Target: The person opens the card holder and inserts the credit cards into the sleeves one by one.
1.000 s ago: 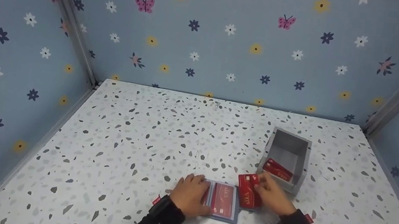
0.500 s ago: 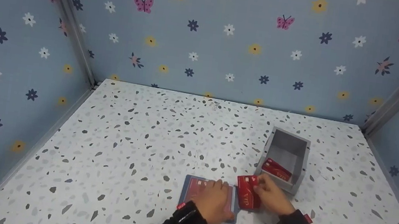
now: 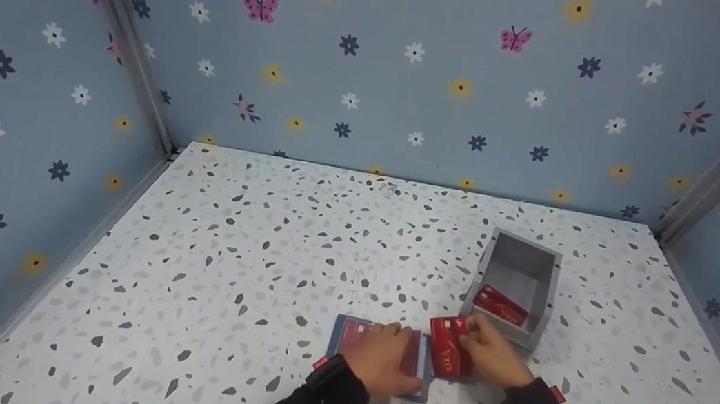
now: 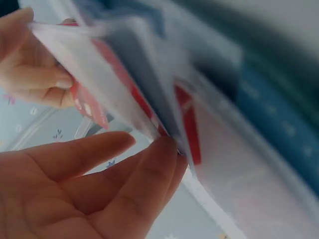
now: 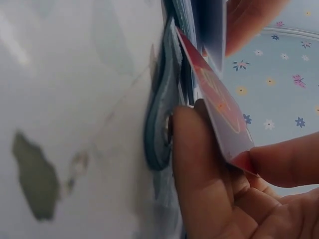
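While the left hand (image 3: 380, 363) rests across the blue card holder (image 3: 336, 332) on the near part of the surface (image 3: 219, 267), its fingers lie fairly straight and touch the clear sleeves (image 4: 227, 144), with no grip closed on anything. Red sleeved cards (image 3: 353, 332) show beside that hand, and the left wrist view has the pages fanned apart.

Just to the right, the right hand (image 3: 494, 355) has its grip on a loose red card (image 3: 450, 349), pinched at one end; the other end sits close by the holder's edge, next to a strap (image 5: 158, 137) with a metal snap (image 5: 169, 129). The step in hand appears to be steadying the pages while the card waits alongside. The next move probably calls for the pages held flat and the card's free end guided squarely, without bending.

Farther out stands a grey box (image 3: 544, 316), another red card (image 3: 501, 306) tilted in its near end; whether more lie beneath, I cannot tell. Beyond rises the flowered wall (image 3: 418, 77).
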`<state>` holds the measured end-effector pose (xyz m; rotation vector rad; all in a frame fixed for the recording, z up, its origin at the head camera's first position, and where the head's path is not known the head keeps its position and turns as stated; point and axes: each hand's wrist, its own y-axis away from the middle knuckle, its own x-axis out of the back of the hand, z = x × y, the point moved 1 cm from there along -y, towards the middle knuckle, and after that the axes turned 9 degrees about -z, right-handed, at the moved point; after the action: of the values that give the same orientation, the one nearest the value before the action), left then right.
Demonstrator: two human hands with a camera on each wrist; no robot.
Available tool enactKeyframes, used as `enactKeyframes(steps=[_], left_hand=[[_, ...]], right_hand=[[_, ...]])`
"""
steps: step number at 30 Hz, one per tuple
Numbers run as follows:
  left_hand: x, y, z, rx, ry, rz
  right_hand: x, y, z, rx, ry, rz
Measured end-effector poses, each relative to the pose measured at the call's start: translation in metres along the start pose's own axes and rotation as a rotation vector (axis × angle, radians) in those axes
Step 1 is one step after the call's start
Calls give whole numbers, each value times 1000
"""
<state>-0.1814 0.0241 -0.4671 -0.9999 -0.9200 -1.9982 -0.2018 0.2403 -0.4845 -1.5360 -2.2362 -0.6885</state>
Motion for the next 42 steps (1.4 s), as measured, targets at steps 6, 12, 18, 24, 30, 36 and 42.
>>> enactKeyframes(steps=[6, 12, 18, 24, 30, 36, 42], left_hand=[[8, 5, -10, -60, 207, -23], [16, 9, -24, -78, 380, -36], [22, 11, -41, -70, 508, 27], [24, 12, -56, -87, 537, 89], [25, 11, -70, -46, 475, 108], [27, 12, -80, -8, 470, 66], [28, 14, -85, 6, 483, 50]], right_hand=[[-1, 0, 0, -13, 19, 11], [0, 1, 1, 34, 25, -10], [0, 1, 1, 11, 7, -6], [1, 0, -4, -17, -1, 1], [2, -2, -11, -6, -54, -20], [-3, -6, -23, 26, -106, -75], [-19, -15, -34, 84, -98, -124]])
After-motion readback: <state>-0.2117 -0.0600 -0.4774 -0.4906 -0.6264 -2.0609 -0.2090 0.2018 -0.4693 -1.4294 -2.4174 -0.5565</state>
